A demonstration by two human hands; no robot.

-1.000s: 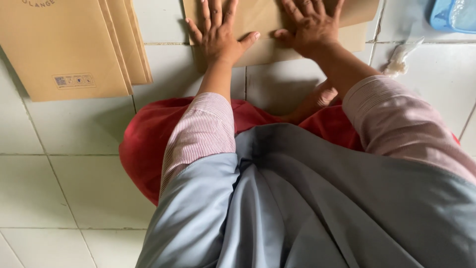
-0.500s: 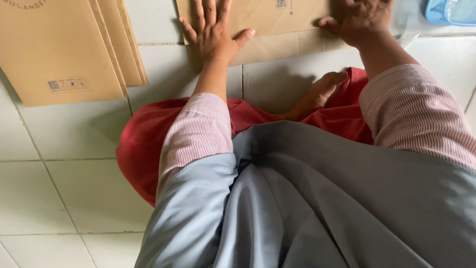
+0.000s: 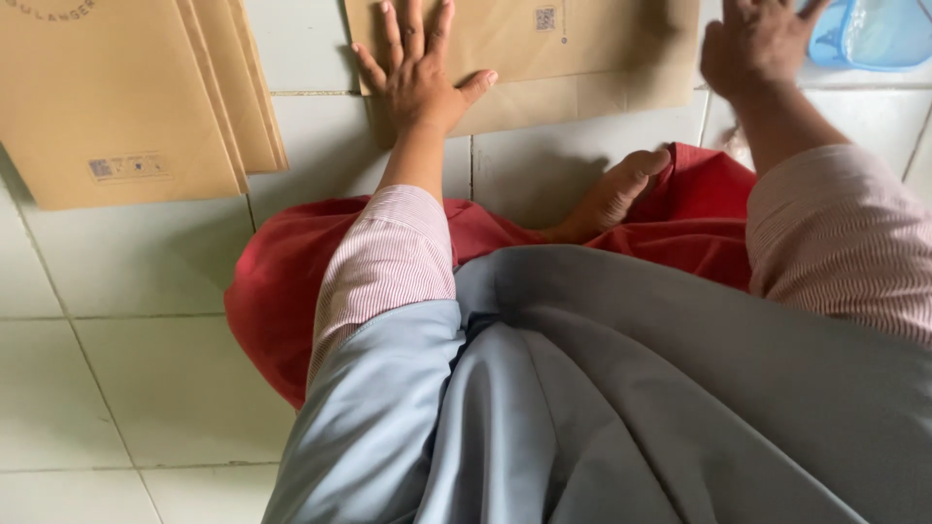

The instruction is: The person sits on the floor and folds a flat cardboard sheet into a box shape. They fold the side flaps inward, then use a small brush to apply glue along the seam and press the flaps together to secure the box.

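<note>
My left hand (image 3: 419, 70) lies flat, fingers spread, on a brown paper bag (image 3: 582, 49) spread on the tiled floor in front of me. My right hand (image 3: 755, 44) hovers off the bag's right edge, fingers loosely curled, close to a blue plastic container (image 3: 879, 34) at the top right; nothing shows in its grasp. Both sleeves are pink striped.
A stack of flat brown paper bags (image 3: 116, 97) lies at the upper left on the pale floor tiles (image 3: 146, 388). I sit cross-legged in red cloth (image 3: 282, 281), a bare foot (image 3: 612, 194) showing below the bag, grey fabric (image 3: 631, 408) filling the lower frame.
My right hand has left the bag and moved right toward the blue container. My left hand has stayed pressed on the bag.
</note>
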